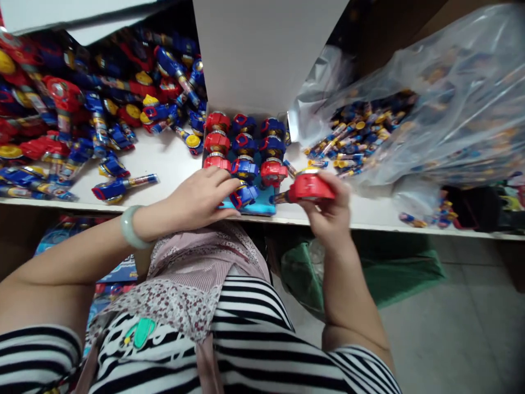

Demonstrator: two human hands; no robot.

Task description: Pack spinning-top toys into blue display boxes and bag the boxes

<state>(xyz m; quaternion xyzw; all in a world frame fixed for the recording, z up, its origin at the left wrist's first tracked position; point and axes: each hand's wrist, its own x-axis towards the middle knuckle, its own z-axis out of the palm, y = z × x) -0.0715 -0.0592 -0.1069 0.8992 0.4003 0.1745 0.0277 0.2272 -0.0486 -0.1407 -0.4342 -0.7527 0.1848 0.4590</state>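
- Your left hand (200,200) covers the box's (267,208) near-left corner beside a blue toy (245,195); I cannot tell whether it grips.
- Your right hand (330,212) holds one rounded, glossy red toy (310,189), just right of the box.
- Ten toys (245,144) show inside: four red, six blue.
- Beyond, wrinkled, clear plastic bag (447,109) partly veils slim tubes (363,131).

place: packing workshop or small factory, from where I stand | white worktop (141,150) | red and blue toys (97,117) heaped loose on it, more in rows in an open box (266,208) | big clear bag (463,82) with small printed tubes (363,131) | blue printed packaging (128,271) underneath | person's apron (172,298) | grey tiled floor (471,317)
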